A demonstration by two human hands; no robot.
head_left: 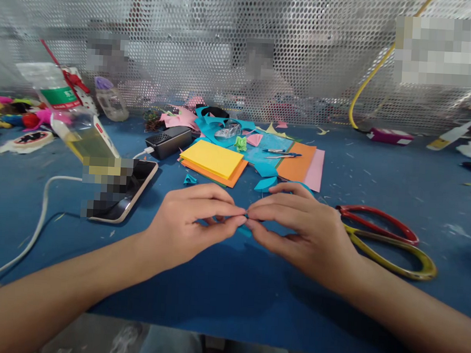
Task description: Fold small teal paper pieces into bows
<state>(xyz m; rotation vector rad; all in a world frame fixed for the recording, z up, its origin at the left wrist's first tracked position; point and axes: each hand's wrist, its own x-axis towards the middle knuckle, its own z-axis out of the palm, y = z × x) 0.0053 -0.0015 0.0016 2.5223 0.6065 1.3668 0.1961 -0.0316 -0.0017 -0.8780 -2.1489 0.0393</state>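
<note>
Over the blue table (229,287), my left hand (197,216) and my right hand (300,222) meet fingertip to fingertip. Both pinch a small piece of blue paper (244,230), mostly hidden behind the fingers. Just beyond my right fingertips lies a leaf-shaped blue paper cutout (265,185). A small folded blue scrap (190,179) rests beyond my left hand. Scissors with red and yellow handles (390,242) lie beside my right hand, their blades hidden by it.
Yellow and orange sheets (213,158) are stacked ahead, near orange paper (297,161) with pens (282,154) on it. To the left are a phone (128,192), a black box (170,141) and a bottle (80,121). A glue bottle (453,136) stands right, before a perforated metal screen (316,59).
</note>
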